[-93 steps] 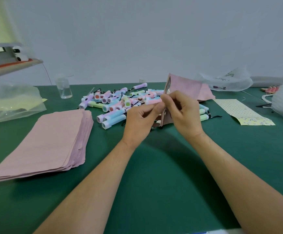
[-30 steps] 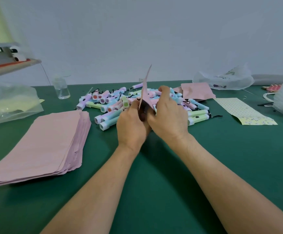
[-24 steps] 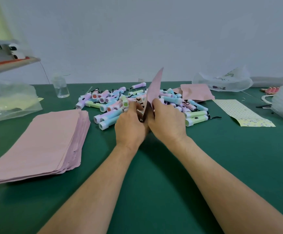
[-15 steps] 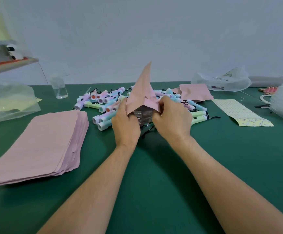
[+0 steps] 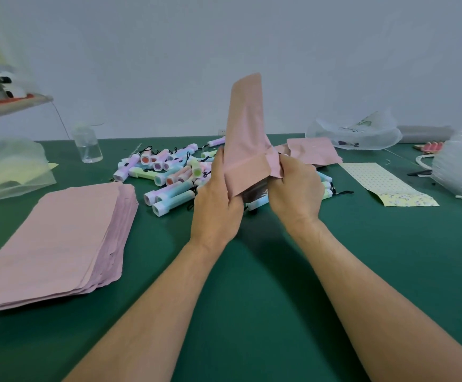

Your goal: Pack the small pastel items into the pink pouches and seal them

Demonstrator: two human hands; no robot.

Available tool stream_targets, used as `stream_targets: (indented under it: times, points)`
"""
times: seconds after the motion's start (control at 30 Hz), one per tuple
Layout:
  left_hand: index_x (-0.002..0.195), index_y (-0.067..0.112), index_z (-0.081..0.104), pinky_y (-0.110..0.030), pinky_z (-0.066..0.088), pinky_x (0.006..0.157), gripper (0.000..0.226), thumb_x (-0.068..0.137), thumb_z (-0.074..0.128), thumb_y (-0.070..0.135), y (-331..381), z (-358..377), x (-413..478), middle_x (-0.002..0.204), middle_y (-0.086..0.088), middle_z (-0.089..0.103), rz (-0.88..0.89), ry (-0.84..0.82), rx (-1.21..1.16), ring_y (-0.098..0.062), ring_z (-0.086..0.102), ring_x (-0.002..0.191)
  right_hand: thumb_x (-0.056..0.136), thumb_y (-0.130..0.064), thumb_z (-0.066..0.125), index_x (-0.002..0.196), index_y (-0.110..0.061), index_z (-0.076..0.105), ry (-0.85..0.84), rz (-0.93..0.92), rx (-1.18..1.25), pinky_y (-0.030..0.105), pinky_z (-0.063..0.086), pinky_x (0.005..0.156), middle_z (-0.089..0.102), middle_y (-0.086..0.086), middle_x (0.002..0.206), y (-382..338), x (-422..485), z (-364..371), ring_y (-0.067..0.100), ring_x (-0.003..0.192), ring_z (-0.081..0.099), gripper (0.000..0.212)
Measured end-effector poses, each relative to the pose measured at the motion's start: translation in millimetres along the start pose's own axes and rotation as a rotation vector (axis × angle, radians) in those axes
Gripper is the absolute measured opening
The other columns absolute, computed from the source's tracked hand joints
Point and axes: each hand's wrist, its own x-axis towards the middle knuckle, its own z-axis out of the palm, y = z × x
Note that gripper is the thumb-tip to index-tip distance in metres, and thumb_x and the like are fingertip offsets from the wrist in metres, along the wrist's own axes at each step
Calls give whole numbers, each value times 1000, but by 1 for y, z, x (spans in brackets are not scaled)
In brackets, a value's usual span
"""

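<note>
— So, what changed?
— Since a moment ago the pouch (image 5: 245, 128) has swung upright above the pastel items (image 5: 169, 172) on the worktop (image 5: 252, 285); left grip (image 5: 216, 205) and right grip (image 5: 296, 188) both pinch its lower band (the mouth, I'd guess).
— Filled?
— Can't tell. Sealing looks next.

Hands: two, a left hand (image 5: 216, 205) and a right hand (image 5: 296, 188).
Pink pouches: one upright pouch (image 5: 245, 139) held in the hands; one flat stack (image 5: 67, 232), too many layers to count; at least one loose pouch (image 5: 315, 154) at the back.
Pastel items (image 5: 169, 172): one heap, well over a dozen, exact number not countable.
Clear bottle (image 5: 87, 146): one.
Clear plastic bags: two, a left bag (image 5: 6, 169) and a rear bag (image 5: 356, 133).
Patterned sheet (image 5: 384, 183): one.
Table (image 5: 252, 299): one.
</note>
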Motion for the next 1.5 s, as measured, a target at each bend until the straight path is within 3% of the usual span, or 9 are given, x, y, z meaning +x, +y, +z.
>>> stream_targets:
  times: [0.13, 0.27, 0.37, 0.53, 0.87, 1.0, 1.17, 1.33, 1.5]
  points:
    - [164, 36, -20, -41, 37, 124, 147, 66, 79, 82, -3, -11, 4, 167, 17, 30, -64, -299, -448, 3, 34, 150, 80, 1, 54, 79, -16, 36, -128, -187, -236, 34, 10, 49, 55, 6, 66, 19, 5, -3, 32, 60, 42, 26]
    - [164, 41, -15, -54, 34, 124, 166, 40, 83, 90, 0, -23, 22, 151, 28, 47, -282, 15, -778, -5, 43, 146, 66, 11, 67, 123, -7, 67, -165, -473, -193, 37, 40, 55, 70, 12, 99, 23, 3, -7, 38, 83, 66, 60]
    - [166, 43, 0, -49, 54, 103, 149, 53, 95, 65, -10, -31, 28, 160, -10, 48, -433, 88, -1076, -25, 60, 135, 65, 9, 69, 147, -16, 57, -247, -630, -110, 41, 51, 60, 69, 8, 107, 15, -1, -10, 34, 92, 65, 87]
    - [152, 34, 46, -30, 48, 56, 62, 92, 63, 29, -27, -33, 27, 127, -11, 66, -545, 259, -948, -25, 66, 89, 76, 7, 68, 138, -23, 65, -400, -590, 73, 45, 55, 72, 69, -1, 121, 13, -4, -7, 29, 111, 62, 68]
    - [104, 18, 68, -35, 47, 66, 22, 102, 47, 26, -28, -53, 30, 105, -18, 68, -632, 189, -1255, -30, 60, 81, 86, 6, 67, 128, -17, 72, -379, -508, 263, 50, 40, 105, 73, -1, 116, 12, -4, -2, 25, 111, 62, 48]
    - [132, 14, 62, -52, 55, 97, 91, 64, 91, 68, -29, -51, 19, 127, -18, 69, -540, -146, -1291, -34, 68, 113, 89, 0, 68, 106, -11, 79, -351, -492, 384, 44, 49, 80, 73, -3, 87, 6, -7, 0, 24, 82, 62, 23]
    - [104, 17, 79, -41, 57, 89, 30, 90, 68, 41, -10, -21, 8, 103, -9, 76, -419, -351, -1206, -26, 71, 98, 83, -14, 73, 68, -11, 69, -278, -574, 221, 32, 35, 66, 57, -5, 64, 1, -13, 4, 24, 60, 47, 17]
    - [99, 9, 78, -42, 56, 82, 36, 85, 49, 25, -14, -21, 12, 99, -13, 72, -450, -340, -1418, -31, 67, 91, 79, -44, 52, 60, -14, 63, -176, -499, 148, 30, 29, 50, 54, -3, 56, -9, -15, -2, 27, 55, 50, 37]
    - [126, 13, 62, -38, 54, 86, 68, 63, 83, 27, -12, -18, 16, 119, -12, 61, -516, -238, -1289, -28, 59, 107, 75, -47, 61, 62, -14, 53, 27, -371, 203, 32, 32, 49, 47, -10, 63, -4, -10, -8, 20, 57, 42, 36]
